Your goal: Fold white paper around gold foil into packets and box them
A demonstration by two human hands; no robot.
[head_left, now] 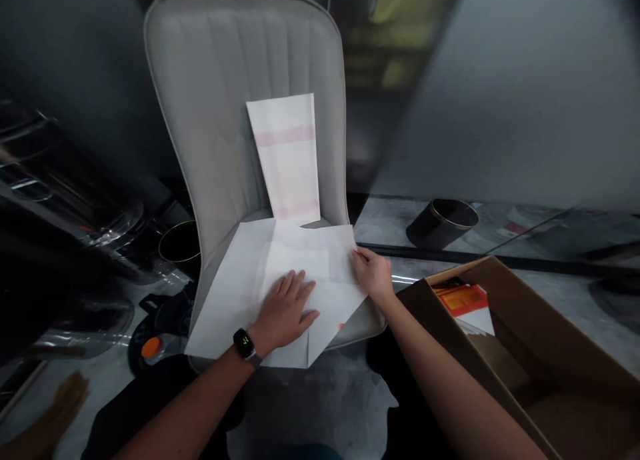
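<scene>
A large folded sheet of white paper (235, 287) lies across the seat of the grey chair (215, 93). My left hand (287, 310) rests flat on it with fingers spread, a dark watch on its wrist. At the sheet's right edge my right hand (373, 273) pinches the paper between thumb and fingers. Behind it, a narrower white folded paper (287, 163) with faint pink bands leans upright against the chair back. A small orange mark shows near the sheet's lower right edge.
An open cardboard box (560, 327) stands at the right, holding an orange and white packet (465, 303). Round black bins (443, 223) appear behind it and left of the chair. Down left are a bottle with an orange cap (151, 347) and another blurred hand (65, 400).
</scene>
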